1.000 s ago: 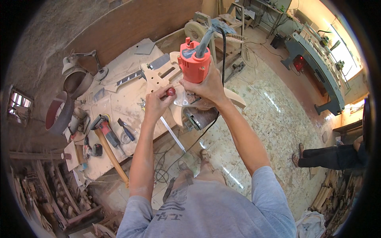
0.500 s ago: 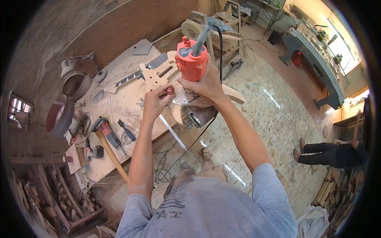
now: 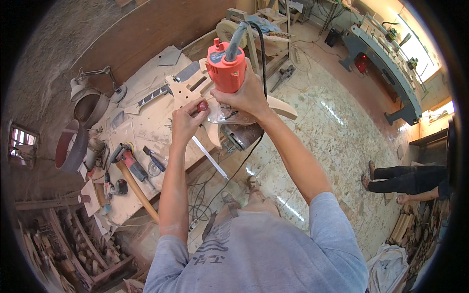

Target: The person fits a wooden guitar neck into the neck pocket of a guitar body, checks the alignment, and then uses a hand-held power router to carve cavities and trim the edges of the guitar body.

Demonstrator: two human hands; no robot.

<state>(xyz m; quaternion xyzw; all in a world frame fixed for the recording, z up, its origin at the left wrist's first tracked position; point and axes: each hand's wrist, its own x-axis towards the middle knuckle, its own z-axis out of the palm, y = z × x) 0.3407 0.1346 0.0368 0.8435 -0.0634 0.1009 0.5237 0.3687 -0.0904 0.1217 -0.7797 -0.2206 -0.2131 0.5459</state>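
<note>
My right hand [image 3: 250,100] is wrapped round the red body of a router [image 3: 224,73], which stands upright over a pale wooden guitar body [image 3: 180,100]. The fingers of my left hand [image 3: 185,119] close round a dark red ball knob [image 3: 202,106] at the router's clear base plate [image 3: 216,117]. This plate lies over the guitar body, and the cutting bit cannot be made out. One curved horn of the guitar body reaches out to the right. A grey sleeve and a black cord [image 3: 265,58] lead up from the router's top.
On the workbench [image 3: 139,168] lie a red angle grinder [image 3: 133,163], a cordless drill [image 3: 117,187], a fretted neck [image 3: 152,96] and a desk lamp [image 3: 112,83]. A metal strip [image 3: 210,156] juts past its edge. Cables cross the floor. A person [image 3: 405,179] is at the right.
The view has shifted slightly, so the bench and router appear a little further left. Both hands keep their hold. The person at the right now has a hand lowered beside the legs.
</note>
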